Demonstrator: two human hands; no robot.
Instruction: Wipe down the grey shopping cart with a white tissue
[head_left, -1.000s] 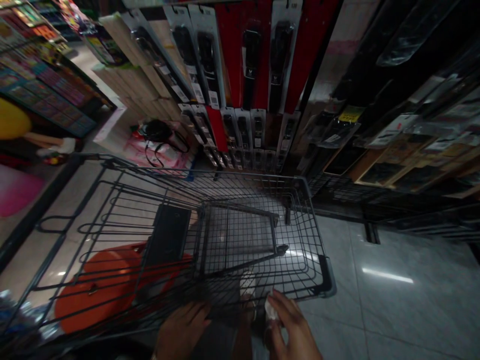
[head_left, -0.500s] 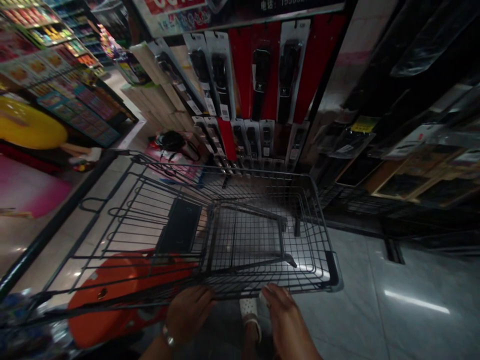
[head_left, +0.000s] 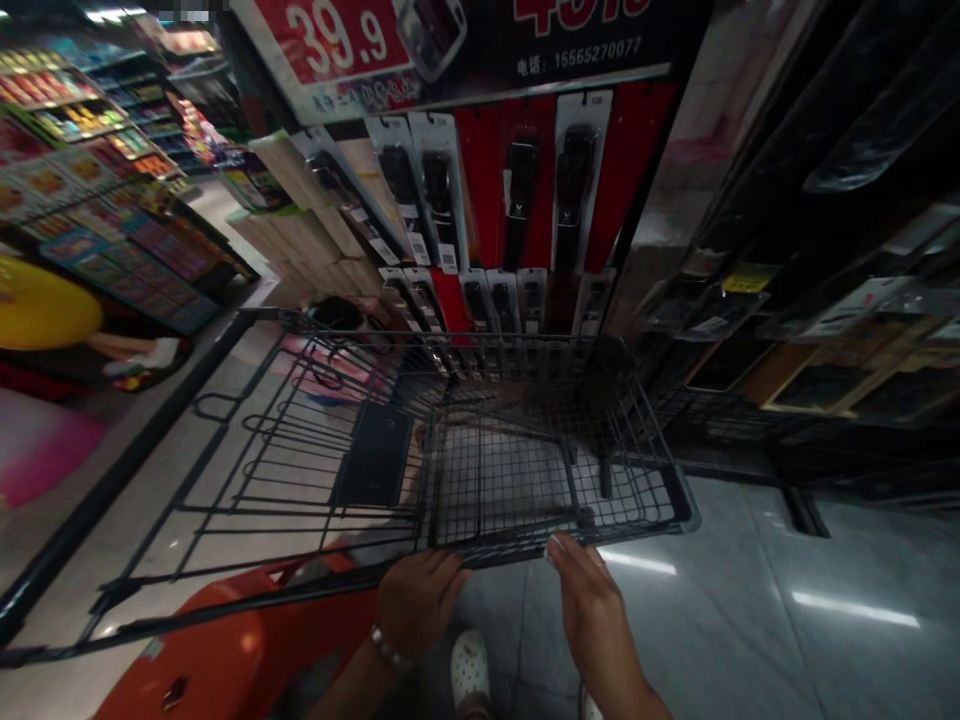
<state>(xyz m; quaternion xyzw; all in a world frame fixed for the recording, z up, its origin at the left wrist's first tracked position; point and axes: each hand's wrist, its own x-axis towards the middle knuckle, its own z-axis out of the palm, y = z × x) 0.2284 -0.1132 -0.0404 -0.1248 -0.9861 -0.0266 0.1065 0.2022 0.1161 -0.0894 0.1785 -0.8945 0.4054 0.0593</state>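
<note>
An empty dark wire shopping cart (head_left: pixel 480 470) stands across the middle of the view, its long handle bar at the left. My left hand (head_left: pixel 420 605), with a bracelet at the wrist, has its fingers curled over the cart's near top rim. Further right, my right hand (head_left: pixel 589 590) is at the same rim near the cart's right end, fingers bent together around a small whitish thing too small to name. A dark panel (head_left: pixel 373 455) is fixed inside the cart.
Packaged belts (head_left: pixel 521 190) hang on a red display beyond the cart. Something orange (head_left: pixel 225 640) lies below the cart at lower left. Boxed goods (head_left: pixel 832 385) are on the right, snack shelves (head_left: pixel 82 110) at upper left. A white shoe (head_left: pixel 470 668) shows on the floor.
The view has tilted up and shows more of the sign. Both hands have shifted slightly right and remain at the rim. The cart's right end has swung a little away from me.
</note>
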